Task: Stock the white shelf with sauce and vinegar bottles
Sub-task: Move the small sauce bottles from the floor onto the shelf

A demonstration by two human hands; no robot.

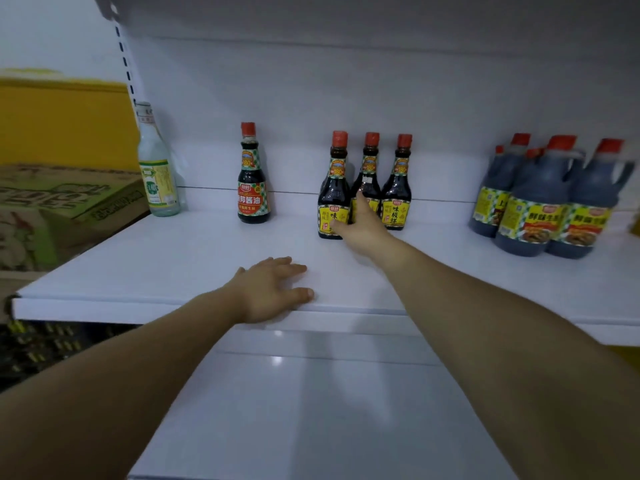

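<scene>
On white shelf (pixel 173 265), right grip (pixel 363 230) wide against middle sauce bottle (pixel 370 168), left grip (pixel 273 289) flat.

Dark sauce bottles (pixel 253 188) and a clear, seemingly vinegar bottle (pixel 157 174) stand on white shelf (pixel 173 265).

Left hand (pixel 273 289) lay flat on the white shelf (pixel 156 265); right hand (pixel 360 226) touched a cluster of three dark sauce bottles (pixel 397 202) farther back.
</scene>
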